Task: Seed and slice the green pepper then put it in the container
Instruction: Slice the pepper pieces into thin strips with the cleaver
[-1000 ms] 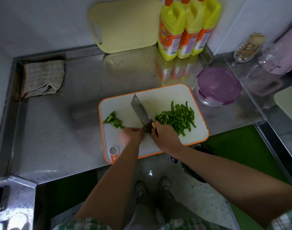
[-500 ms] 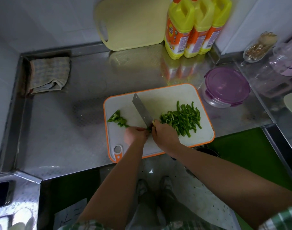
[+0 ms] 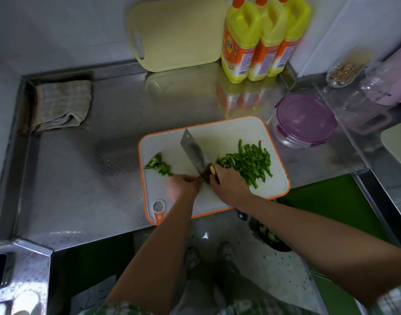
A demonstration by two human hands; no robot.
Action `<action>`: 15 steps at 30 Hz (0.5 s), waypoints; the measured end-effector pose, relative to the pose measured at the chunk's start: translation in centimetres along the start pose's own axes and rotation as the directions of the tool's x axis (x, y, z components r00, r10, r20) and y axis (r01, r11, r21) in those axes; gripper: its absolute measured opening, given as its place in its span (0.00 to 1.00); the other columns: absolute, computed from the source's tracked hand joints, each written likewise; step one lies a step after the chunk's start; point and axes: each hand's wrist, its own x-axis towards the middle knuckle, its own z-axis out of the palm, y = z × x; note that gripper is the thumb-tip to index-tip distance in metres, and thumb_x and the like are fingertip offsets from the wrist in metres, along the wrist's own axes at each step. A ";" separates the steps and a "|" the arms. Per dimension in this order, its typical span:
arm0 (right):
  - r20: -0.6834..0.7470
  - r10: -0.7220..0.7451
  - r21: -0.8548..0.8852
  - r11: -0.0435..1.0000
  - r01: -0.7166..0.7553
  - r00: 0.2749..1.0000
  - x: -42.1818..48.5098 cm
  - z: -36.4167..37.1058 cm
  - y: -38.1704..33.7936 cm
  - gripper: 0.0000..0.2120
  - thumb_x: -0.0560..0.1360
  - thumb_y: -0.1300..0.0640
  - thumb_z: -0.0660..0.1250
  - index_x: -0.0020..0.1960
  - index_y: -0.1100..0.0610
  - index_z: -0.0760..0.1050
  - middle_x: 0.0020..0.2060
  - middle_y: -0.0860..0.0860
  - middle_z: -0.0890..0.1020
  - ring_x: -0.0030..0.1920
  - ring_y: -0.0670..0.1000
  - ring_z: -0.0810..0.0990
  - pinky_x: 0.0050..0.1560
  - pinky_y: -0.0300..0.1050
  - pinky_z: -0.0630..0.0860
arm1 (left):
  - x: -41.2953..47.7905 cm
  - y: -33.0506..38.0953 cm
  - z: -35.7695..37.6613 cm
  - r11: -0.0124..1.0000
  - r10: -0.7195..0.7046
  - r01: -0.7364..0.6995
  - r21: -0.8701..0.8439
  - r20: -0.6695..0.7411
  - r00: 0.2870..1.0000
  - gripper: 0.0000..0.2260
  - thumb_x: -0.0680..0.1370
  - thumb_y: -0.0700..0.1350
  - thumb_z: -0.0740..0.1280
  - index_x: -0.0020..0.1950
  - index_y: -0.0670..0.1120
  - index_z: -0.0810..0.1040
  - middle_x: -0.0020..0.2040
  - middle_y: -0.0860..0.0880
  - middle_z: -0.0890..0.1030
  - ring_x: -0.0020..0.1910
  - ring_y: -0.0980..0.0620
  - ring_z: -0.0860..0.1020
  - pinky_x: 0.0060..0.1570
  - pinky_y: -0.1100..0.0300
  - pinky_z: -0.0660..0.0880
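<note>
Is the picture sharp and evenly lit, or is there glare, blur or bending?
Head view: dim overall; the steel counter mirrors the yellow bottles; the left hand, holding a pepper piece beside the knife, looks slightly blurred; the wide lens bends the counter's edges.

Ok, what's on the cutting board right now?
A cleaver, pepper strips to its right, uncut pepper pieces to its left. The left hand covers most of the piece it holds.
</note>
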 end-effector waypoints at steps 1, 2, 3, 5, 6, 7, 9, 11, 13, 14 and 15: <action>0.018 0.010 -0.003 1.000 -0.010 1.000 0.0 0.0 0.0 0.08 0.80 0.56 0.58 0.51 0.61 0.71 0.34 0.55 0.74 0.32 0.55 0.73 0.32 0.48 0.69 | 0.0 0.0 0.0 1.000 -0.001 0.001 -0.002 0.001 1.000 0.14 0.71 0.43 0.75 0.28 0.51 0.77 0.34 0.45 0.83 0.41 0.45 0.83 0.48 0.50 0.81; 0.037 0.018 -0.007 1.000 -0.018 0.999 -0.1 0.1 0.0 0.09 0.80 0.56 0.58 0.51 0.62 0.71 0.35 0.56 0.75 0.33 0.57 0.74 0.33 0.49 0.71 | 0.0 0.0 0.1 1.000 -0.004 0.004 -0.007 0.002 1.000 0.14 0.71 0.43 0.75 0.28 0.51 0.77 0.33 0.45 0.83 0.41 0.45 0.83 0.48 0.50 0.81; 0.052 0.025 -0.017 1.000 -0.024 0.998 -0.1 0.1 0.0 0.09 0.80 0.56 0.57 0.51 0.62 0.71 0.36 0.57 0.76 0.35 0.58 0.76 0.33 0.49 0.71 | 0.0 0.0 0.1 1.000 -0.004 0.004 -0.011 0.002 1.000 0.13 0.71 0.43 0.75 0.28 0.51 0.77 0.34 0.45 0.83 0.41 0.45 0.83 0.48 0.50 0.81; 0.058 0.035 -0.047 0.998 -0.032 0.998 -0.3 0.2 -0.2 0.10 0.81 0.56 0.57 0.52 0.62 0.71 0.38 0.58 0.78 0.36 0.58 0.76 0.33 0.48 0.69 | 0.1 0.0 0.2 1.000 -0.007 0.007 -0.009 0.007 1.000 0.11 0.71 0.43 0.75 0.30 0.50 0.79 0.34 0.45 0.84 0.40 0.45 0.83 0.47 0.51 0.81; 0.055 0.040 -0.066 0.997 -0.036 0.998 -0.4 0.2 -0.3 0.10 0.81 0.56 0.56 0.53 0.61 0.71 0.39 0.58 0.78 0.36 0.58 0.76 0.34 0.47 0.67 | 0.1 0.1 0.2 1.000 -0.010 0.010 -0.007 0.009 1.000 0.08 0.71 0.43 0.75 0.32 0.48 0.81 0.35 0.45 0.84 0.40 0.45 0.83 0.47 0.52 0.81; 0.050 0.041 -0.086 0.996 -0.036 0.998 -0.4 0.3 -0.3 0.10 0.81 0.55 0.56 0.54 0.61 0.71 0.39 0.58 0.79 0.37 0.58 0.76 0.34 0.46 0.67 | 0.1 0.1 0.2 1.000 -0.011 0.011 -0.005 0.007 1.000 0.05 0.71 0.43 0.75 0.35 0.46 0.83 0.35 0.44 0.84 0.41 0.45 0.83 0.47 0.52 0.81; 0.043 0.039 -0.105 0.994 -0.034 0.998 -0.3 0.7 -0.5 0.10 0.81 0.55 0.56 0.54 0.61 0.70 0.40 0.58 0.79 0.39 0.59 0.78 0.35 0.46 0.66 | 0.1 0.2 0.2 1.000 -0.014 0.014 -0.002 0.006 1.000 0.03 0.70 0.43 0.76 0.40 0.44 0.85 0.37 0.44 0.84 0.42 0.45 0.83 0.47 0.53 0.81; 0.035 0.049 -0.099 0.994 -0.045 0.998 -0.2 1.1 -0.7 0.10 0.81 0.55 0.55 0.55 0.60 0.70 0.40 0.58 0.80 0.40 0.59 0.79 0.34 0.46 0.67 | 0.1 0.2 0.3 1.000 -0.018 0.018 0.005 0.000 1.000 0.04 0.70 0.43 0.76 0.42 0.44 0.86 0.38 0.45 0.85 0.43 0.45 0.83 0.47 0.53 0.81; 0.018 0.054 -0.104 0.993 -0.052 0.998 -0.2 1.6 -0.8 0.10 0.82 0.54 0.55 0.56 0.59 0.70 0.40 0.57 0.80 0.40 0.59 0.80 0.34 0.47 0.69 | 0.1 0.1 0.4 1.000 -0.022 0.022 0.011 -0.011 1.000 0.03 0.69 0.43 0.76 0.42 0.46 0.86 0.39 0.45 0.85 0.43 0.46 0.83 0.48 0.52 0.81; 0.009 0.051 -0.105 0.993 -0.050 0.999 -0.1 1.7 -0.7 0.10 0.82 0.54 0.55 0.56 0.59 0.70 0.39 0.57 0.80 0.39 0.59 0.80 0.34 0.47 0.70 | 0.1 0.1 0.4 1.000 -0.022 0.022 0.015 -0.015 1.000 0.03 0.69 0.43 0.76 0.42 0.46 0.86 0.39 0.46 0.85 0.43 0.46 0.83 0.49 0.52 0.81; 0.003 0.048 -0.107 0.993 -0.047 0.999 0.1 1.7 -0.7 0.10 0.82 0.54 0.55 0.57 0.59 0.70 0.39 0.58 0.80 0.39 0.59 0.80 0.34 0.47 0.69 | 0.1 0.1 0.4 1.000 -0.020 0.020 0.021 -0.017 1.000 0.03 0.69 0.43 0.76 0.41 0.46 0.86 0.39 0.46 0.85 0.43 0.46 0.83 0.49 0.52 0.81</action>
